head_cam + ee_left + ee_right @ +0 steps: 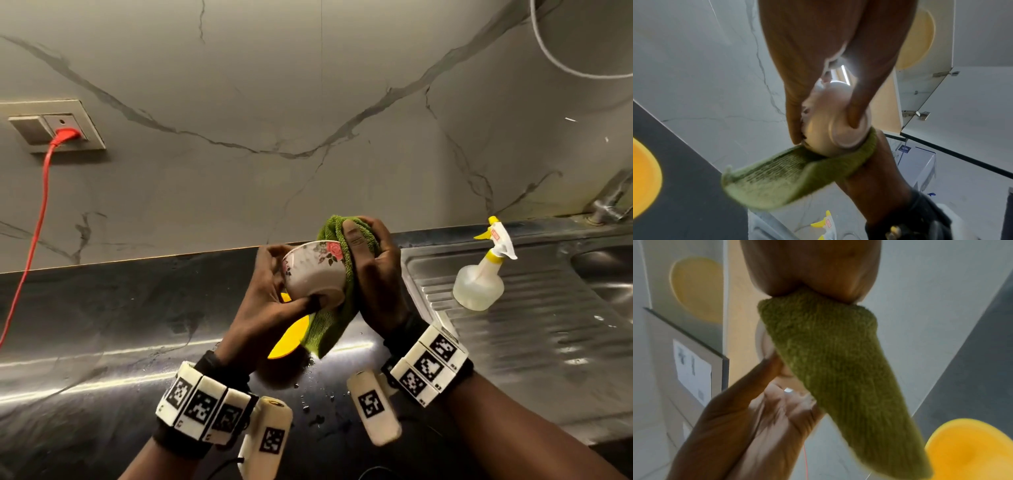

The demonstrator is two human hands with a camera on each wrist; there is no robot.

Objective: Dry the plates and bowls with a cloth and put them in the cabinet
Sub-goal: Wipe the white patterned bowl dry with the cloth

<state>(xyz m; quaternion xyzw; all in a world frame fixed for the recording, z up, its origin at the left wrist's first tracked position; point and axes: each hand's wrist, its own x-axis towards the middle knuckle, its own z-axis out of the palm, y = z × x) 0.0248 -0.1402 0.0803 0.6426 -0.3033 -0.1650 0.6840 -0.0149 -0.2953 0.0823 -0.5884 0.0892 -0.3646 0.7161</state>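
Observation:
A white bowl (313,270) with a rose print is held tilted above the dark counter, its mouth turned away from me. My left hand (274,291) grips it, thumb on the foot ring and fingers over the far rim; the left wrist view shows the bowl (824,129) from below. My right hand (370,263) holds a green cloth (334,318) bunched against the bowl's right side, thumb pressing on top. The cloth (834,369) hangs down past the bowl. A yellow plate (291,337) lies on the counter beneath, mostly hidden by hands and cloth.
A spray bottle (483,274) stands on the steel drainboard (534,329) to the right, beside the sink basin (606,274). A red cable (32,240) runs down from the wall socket at left. An open cabinet with a yellow plate (920,39) inside is overhead. Water drops dot the counter (102,325).

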